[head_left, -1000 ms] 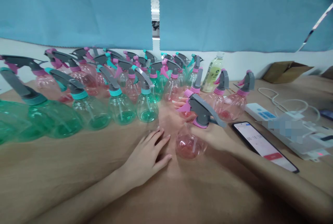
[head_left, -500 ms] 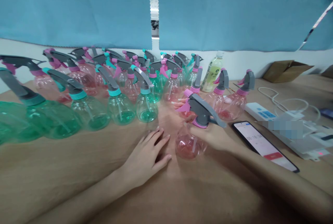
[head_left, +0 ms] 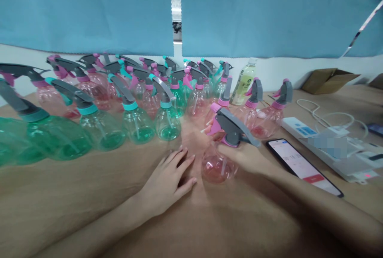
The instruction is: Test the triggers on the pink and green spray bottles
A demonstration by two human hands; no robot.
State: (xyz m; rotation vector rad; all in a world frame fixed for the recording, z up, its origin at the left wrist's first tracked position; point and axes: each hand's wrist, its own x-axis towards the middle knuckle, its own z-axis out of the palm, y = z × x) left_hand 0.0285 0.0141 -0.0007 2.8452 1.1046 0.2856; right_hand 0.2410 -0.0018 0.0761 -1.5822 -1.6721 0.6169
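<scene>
My right hand [head_left: 236, 156] is closed around the neck of a pink spray bottle [head_left: 218, 168] with a grey and pink trigger head. Some of its fingers are hidden behind the bottle. The bottle's base appears to rest on the table [head_left: 191, 218]. To its left, my left hand [head_left: 169, 178] lies flat on the table with fingers spread, holding nothing. Just beyond that hand stands a green spray bottle [head_left: 168, 124] with a teal collar. Two more pink spray bottles, one near [head_left: 245, 115] and one farther right [head_left: 271, 120], stand behind my right hand.
Rows of green and pink spray bottles [head_left: 103, 130] fill the left and back. A drink bottle [head_left: 243, 82] leans near the wall. At right are a phone [head_left: 303, 166] showing a timer, a power strip [head_left: 299, 128], white cables [head_left: 314, 110] and a cardboard box [head_left: 329, 84].
The fingers of my right hand, stretched out beyond the bottle before, have drawn in toward its trigger and neck. My left hand stays where it was.
</scene>
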